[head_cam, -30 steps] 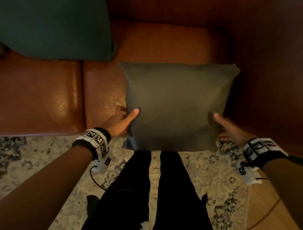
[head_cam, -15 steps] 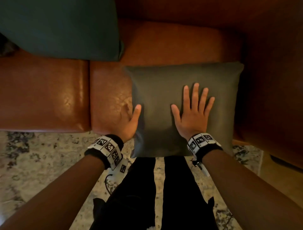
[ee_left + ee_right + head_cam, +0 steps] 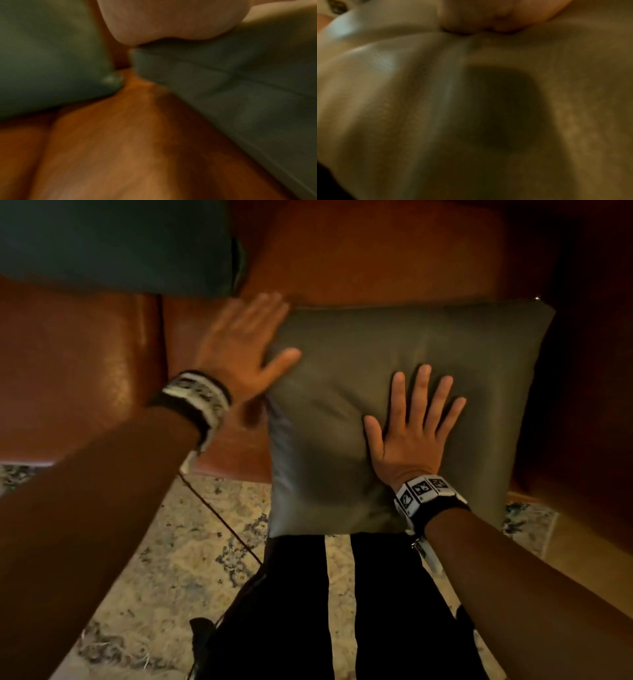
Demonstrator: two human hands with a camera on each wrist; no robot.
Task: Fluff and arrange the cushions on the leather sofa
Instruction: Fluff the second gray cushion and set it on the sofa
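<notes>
Cushions first: the olive cushion (image 3: 404, 412) lies flat on the leather sofa (image 3: 78, 378) seat at 3 o'clock, near edge overhanging the rug (image 3: 191, 546). Right hand (image 3: 412, 436) flat, fingers spread, pressing its centre, as half a second ago. Left hand (image 3: 239, 354) has left the near left edge and slid up – now open, blurred, patting the far left corner at 10 o'clock. Plumping underway, placing not done. Farther back, the dark teal cushion (image 3: 113, 244) sits at 11 o'clock – untouched.
</notes>
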